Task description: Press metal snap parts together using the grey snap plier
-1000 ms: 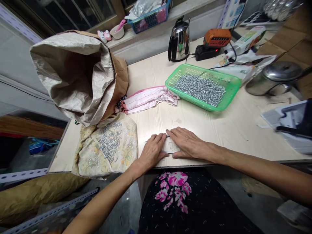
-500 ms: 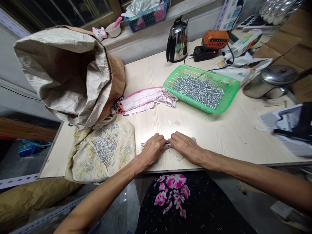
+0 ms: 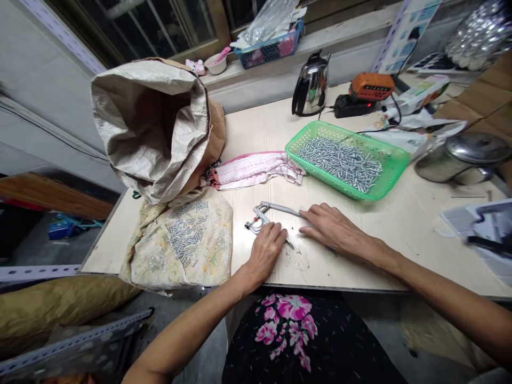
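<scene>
A metal caliper (image 3: 264, 212) lies on the pale wooden table (image 3: 360, 240), in front of me. My left hand (image 3: 266, 250) rests just below its jaws, fingers bent and held together; whatever is under them is hidden. A thin metal pin (image 3: 290, 244) lies beside that hand's thumb. My right hand (image 3: 334, 230) lies flat and open on the table, fingers stretched out, its fingertips at the right end of the caliper's bar.
A big brown paper sack (image 3: 152, 122) stands open at the left, above a floral cloth (image 3: 208, 261) heaped with metal pins (image 3: 184, 237). A pink-white cloth (image 3: 252, 168), a green basket (image 3: 394, 178) of pins, a kettle (image 3: 312, 85), an orange charger (image 3: 370, 88) and a steel pot (image 3: 464, 154) stand farther back.
My hands were pressed together over something at the table's front edge. They have moved apart, and the caliper now lies uncovered a little farther in. The view has shifted.
</scene>
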Tool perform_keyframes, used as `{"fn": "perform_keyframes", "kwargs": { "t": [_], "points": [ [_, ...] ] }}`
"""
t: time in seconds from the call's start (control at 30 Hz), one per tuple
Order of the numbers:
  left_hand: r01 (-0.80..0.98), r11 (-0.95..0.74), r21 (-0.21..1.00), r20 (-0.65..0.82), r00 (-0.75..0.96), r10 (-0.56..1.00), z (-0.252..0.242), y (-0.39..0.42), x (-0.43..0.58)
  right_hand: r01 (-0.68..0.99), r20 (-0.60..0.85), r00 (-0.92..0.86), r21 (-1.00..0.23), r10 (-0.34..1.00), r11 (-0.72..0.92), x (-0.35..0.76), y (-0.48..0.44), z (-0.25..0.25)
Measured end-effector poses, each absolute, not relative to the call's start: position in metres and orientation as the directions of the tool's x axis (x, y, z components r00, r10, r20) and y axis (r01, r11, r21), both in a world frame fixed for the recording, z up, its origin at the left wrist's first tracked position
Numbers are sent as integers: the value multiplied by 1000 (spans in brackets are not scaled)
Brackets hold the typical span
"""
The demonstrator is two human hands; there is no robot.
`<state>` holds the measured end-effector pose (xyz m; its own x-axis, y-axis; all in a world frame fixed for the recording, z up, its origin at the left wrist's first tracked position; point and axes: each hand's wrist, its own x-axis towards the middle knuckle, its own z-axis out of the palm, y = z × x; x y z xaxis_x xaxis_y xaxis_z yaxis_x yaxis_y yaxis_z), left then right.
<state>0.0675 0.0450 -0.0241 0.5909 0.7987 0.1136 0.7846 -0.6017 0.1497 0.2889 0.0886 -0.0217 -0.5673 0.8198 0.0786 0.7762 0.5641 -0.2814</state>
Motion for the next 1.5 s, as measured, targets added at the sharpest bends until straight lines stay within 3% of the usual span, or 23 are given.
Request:
{"fn": "perform_keyframes", "kwargs": {
  "t": [0.23, 0.37, 0.43, 0.5, 0.63, 0.73, 0.83, 0.97, 1.07, 1.17, 1.23, 1.3, 1.4, 1.5],
  "points": [
    [783, -621, 45, -24, 622, 783, -19, 47, 76, 845, 218, -477, -155, 852, 512, 284, 122, -43],
    [773, -618, 143, 64, 616, 785, -19, 38, 75, 831, 254, -523, -60, 813, 553, 286, 132, -43],
    [826, -526, 202, 152, 505, 850, -16, 38, 66, 818, 256, -551, -21, 794, 574, 287, 132, -43],
    [923, -327, 205, 179, 293, 939, -9, 45, 54, 816, 257, -556, -9, 790, 577, 288, 130, -43],
    [993, -27, 118, -14, 29, 999, 6, 74, 32, 817, 257, -551, -30, 794, 576, 286, 128, -42],
    [994, -2, 105, -196, 23, 980, 13, 93, 30, 825, 264, -535, -41, 803, 563, 285, 128, -42],
    [997, -56, 46, -264, 66, 962, 19, 97, 34, 837, 266, -513, -57, 816, 544, 283, 128, -43],
    [989, -131, -68, -142, 121, 983, 32, 97, 38, 852, 248, -489, -70, 836, 519, 280, 129, -42],
    [981, -114, 157, 25, 111, 993, 58, 114, 51, 867, 237, -472, -48, 849, 495, 278, 130, -40],
    [861, -266, 434, 316, 131, 940, 104, 139, 79, 873, 236, -462, -50, 855, 486, 277, 130, -39],
    [780, -436, 450, 550, 143, 823, 137, 152, 96, 868, 245, -464, -67, 852, 492, 279, 129, -40],
    [749, -527, 402, 660, 162, 733, 163, 162, 100, 860, 265, -465, -90, 844, 502, 281, 128, -41],
    [796, -526, 301, 623, 254, 740, 171, 170, 74, 834, 306, -478, -135, 823, 535, 286, 127, -46],
    [908, -376, 185, 359, 294, 886, 143, 166, 12, 806, 327, -507, -149, 798, 573, 289, 128, -54]
  ]
}}
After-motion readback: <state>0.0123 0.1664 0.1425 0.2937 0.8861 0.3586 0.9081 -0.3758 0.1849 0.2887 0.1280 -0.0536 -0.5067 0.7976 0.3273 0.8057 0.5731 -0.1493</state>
